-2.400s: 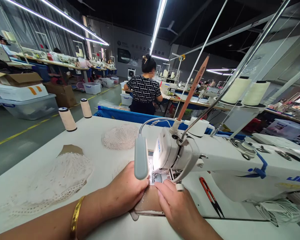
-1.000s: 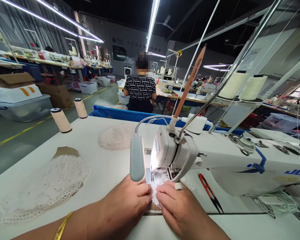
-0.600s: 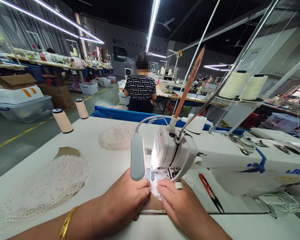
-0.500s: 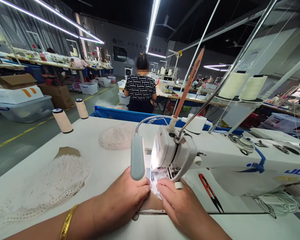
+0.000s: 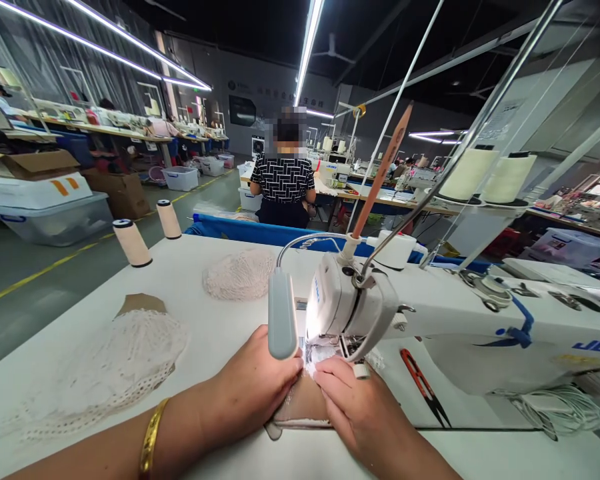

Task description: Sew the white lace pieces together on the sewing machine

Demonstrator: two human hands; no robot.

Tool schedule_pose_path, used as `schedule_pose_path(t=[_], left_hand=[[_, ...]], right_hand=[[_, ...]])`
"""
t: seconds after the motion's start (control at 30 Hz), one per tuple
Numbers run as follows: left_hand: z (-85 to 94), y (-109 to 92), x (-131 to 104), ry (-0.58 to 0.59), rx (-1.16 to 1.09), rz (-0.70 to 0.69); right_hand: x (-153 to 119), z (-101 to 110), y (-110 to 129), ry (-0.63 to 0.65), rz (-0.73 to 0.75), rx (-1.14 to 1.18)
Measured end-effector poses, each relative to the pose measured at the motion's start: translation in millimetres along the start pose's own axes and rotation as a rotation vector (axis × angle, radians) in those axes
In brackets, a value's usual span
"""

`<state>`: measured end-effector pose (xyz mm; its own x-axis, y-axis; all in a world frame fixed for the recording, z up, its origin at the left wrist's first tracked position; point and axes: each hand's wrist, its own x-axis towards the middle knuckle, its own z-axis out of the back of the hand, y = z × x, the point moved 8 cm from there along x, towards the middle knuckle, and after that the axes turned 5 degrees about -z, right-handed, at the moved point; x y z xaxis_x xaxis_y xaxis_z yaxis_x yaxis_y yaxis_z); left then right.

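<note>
A white sewing machine (image 5: 337, 300) stands over a brown piece (image 5: 307, 400) with white lace at its edge. My left hand (image 5: 260, 380), a gold bangle at its wrist, is closed on the lace-edged piece left of the lit needle area. From the right, my right hand (image 5: 355, 400) presses its closed fingers on the same piece, just in front of the presser foot. The needle itself is too small to make out. A grey lamp (image 5: 283, 317) hangs over the left fingertips. White lace (image 5: 105, 367) over a brown piece lies at the left, with another lace pile (image 5: 237, 273) behind.
Red-handled thread snips (image 5: 423, 383) lie right of my right hand. Two thread cones (image 5: 131, 243) stand at the table's far left edge. A coiled cable (image 5: 560, 407) is at the right. Beyond the blue cloth (image 5: 250, 230) sits a person in a patterned top (image 5: 283, 177).
The view has shifted slightly. More of the brown piece shows between my hands, and white lace now shows behind my right hand. Both hands keep their grip.
</note>
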<state>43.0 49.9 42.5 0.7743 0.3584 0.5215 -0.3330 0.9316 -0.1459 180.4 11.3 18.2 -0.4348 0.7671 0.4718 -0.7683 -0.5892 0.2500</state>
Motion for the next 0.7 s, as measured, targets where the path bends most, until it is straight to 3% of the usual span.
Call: schedule_pose_path(t=[0.13, 0.33, 0.5, 0.7], left_hand=[[-6.8, 12, -4, 0.009, -0.020, 0.036], [-15.9, 54, 2, 0.025, -0.240, 0.380], [-35.1, 86, 18, 0.040, -0.292, 0.543], [-59.1, 98, 21, 0.036, -0.431, 0.737]], right_hand=[[5, 2, -2, -0.028, -0.048, -0.012], [5, 1, -7, -0.060, -0.079, -0.058], [5, -1, -9, -0.080, -0.092, -0.046], [-4, -14, -21, -0.044, -0.078, -0.118]])
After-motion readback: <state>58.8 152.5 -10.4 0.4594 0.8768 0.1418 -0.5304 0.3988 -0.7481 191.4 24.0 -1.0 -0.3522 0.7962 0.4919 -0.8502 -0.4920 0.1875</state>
